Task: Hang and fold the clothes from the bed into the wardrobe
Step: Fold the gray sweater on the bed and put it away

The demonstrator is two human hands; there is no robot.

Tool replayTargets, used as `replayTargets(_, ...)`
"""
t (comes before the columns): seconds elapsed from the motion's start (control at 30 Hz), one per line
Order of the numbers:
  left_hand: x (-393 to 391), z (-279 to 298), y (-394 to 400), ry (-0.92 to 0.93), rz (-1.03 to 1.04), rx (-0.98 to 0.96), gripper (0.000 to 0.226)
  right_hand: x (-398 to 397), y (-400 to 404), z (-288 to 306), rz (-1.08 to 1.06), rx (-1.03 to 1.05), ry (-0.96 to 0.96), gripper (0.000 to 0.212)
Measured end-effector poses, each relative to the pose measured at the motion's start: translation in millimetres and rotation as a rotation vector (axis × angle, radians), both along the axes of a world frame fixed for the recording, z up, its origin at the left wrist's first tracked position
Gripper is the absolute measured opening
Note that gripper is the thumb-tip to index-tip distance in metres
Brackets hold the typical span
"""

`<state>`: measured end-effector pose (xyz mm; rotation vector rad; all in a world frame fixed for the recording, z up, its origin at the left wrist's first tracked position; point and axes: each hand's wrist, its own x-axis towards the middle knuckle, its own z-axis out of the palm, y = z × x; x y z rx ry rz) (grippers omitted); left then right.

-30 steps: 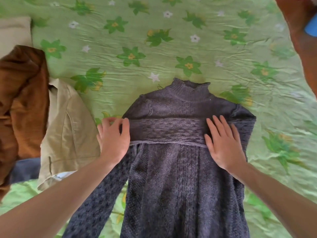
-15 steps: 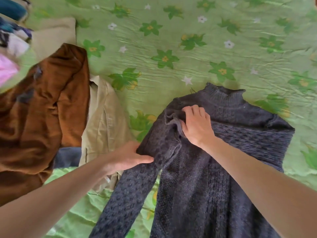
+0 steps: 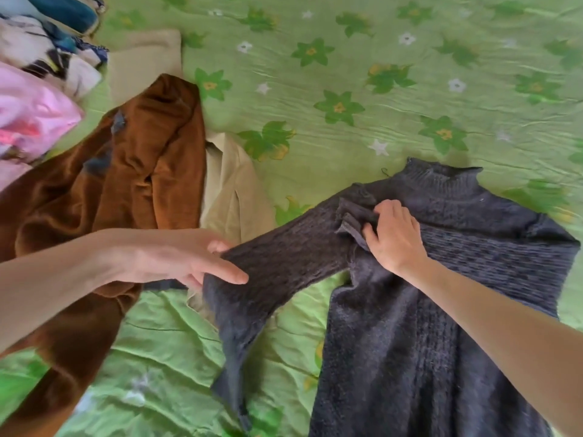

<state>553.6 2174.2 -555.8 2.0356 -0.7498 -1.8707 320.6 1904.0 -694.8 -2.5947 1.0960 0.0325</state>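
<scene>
I'm looking down on the dark grey knit sweater, spread flat on the green floral bedsheet, its high collar pointing away from me. My right hand sits on the sweater's left shoulder, fingers curled and pinching a bunched fold of knit there. My left hand has the sweater's left sleeve lifted out sideways: thumb on top, fingers tucked beneath, a loose clasp rather than a tight fist. The sleeve's cuff end hangs down towards me, clear of the body of the sweater, with bare sheet showing between them.

Left of the sweater, the beige jacket lies just beside the raised sleeve, and the rust-brown velvet garment overlaps its far edge. Beyond the collar there's a broad stretch of open sheet. Far left of the sweater, a heap of pink and patterned fabrics crowds the corner. No readable labels or writing anywhere.
</scene>
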Motion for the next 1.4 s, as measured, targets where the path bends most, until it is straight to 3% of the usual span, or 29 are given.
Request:
replayTargets(0.1, 13.9, 6.6, 13.2, -0.039, -0.024, 0.006, 0.019, 6.9, 0.5, 4.9, -0.005, -0.003, 0.052, 0.029)
replayTargets(0.17, 18.7, 12.6, 23.9, -0.082, -0.045, 0.058, 0.022, 9.0, 2.0, 6.7, 0.009, -0.024, 0.082, 0.032)
replayTargets(0.27, 21.4, 13.9, 42.6, -0.185, -0.086, 0.044, 0.038, 13.6, 3.2, 11.0, 0.023, -0.010, 0.049, 0.037)
replayTargets(0.33, 19.6, 9.4, 54.3, -0.203, 0.048, -0.023, 0.042, 16.1, 5.3, 13.3, 0.045, -0.001, -0.032, 0.036)
replayTargets(0.43, 20.6, 1.1, 68.9, -0.267, 0.186, -0.123, 0.074, 18.9, 7.5, 11.5, 0.085, -0.044, -0.011, 0.039)
replayTargets(0.57, 26.5, 5.5, 87.5, -0.279, -0.002, -0.025, 0.027, 20.9, 21.6, 6.9, 0.067, -0.105, 0.033, 0.053)
replayTargets(0.77, 27.4, 10.6, 105.3, -0.402, -0.055, 0.066, 0.030, 22.5, 83.5, 15.7, 0.244, -0.165, -0.242, 0.056)
replayTargets(0.87, 20.6, 8.5, 101.6, -0.313, 0.099, 0.035, 0.025, 27.5, 124.3, 26.8, 0.438, -0.068, -0.340, 0.065)
replayTargets(0.97, 4.6, 8.3, 88.4, -0.125, 0.380, -0.047, 0.020, 32.8, 168.8, 39.3, 0.669, 0.036, -0.438, 0.079)
replayTargets(1.03, -7.2, 8.9, 72.4, -0.048, 0.546, -0.167, 0.031, 37.0, 193.1, 45.6, 0.753, 0.097, -0.496, 0.088)
replayTargets(1.1, -15.3, 7.4, 56.9, -0.006, 0.634, -0.238, 0.041, 41.0, 210.0, 51.1, 0.718, 0.179, -0.599, 0.090)
replayTargets(1.23, -25.0, 17.7, 23.9, 0.230, 0.721, -0.272, 0.037, 42.9, 209.5, 73.5, 0.343, 0.387, -0.919, 0.059)
replayTargets(1.4, -25.6, 25.2, -16.7, 0.375, 0.646, -0.334, 0.050, 20.5, 166.0, 113.9, 0.335, 0.404, -1.040, 0.038)
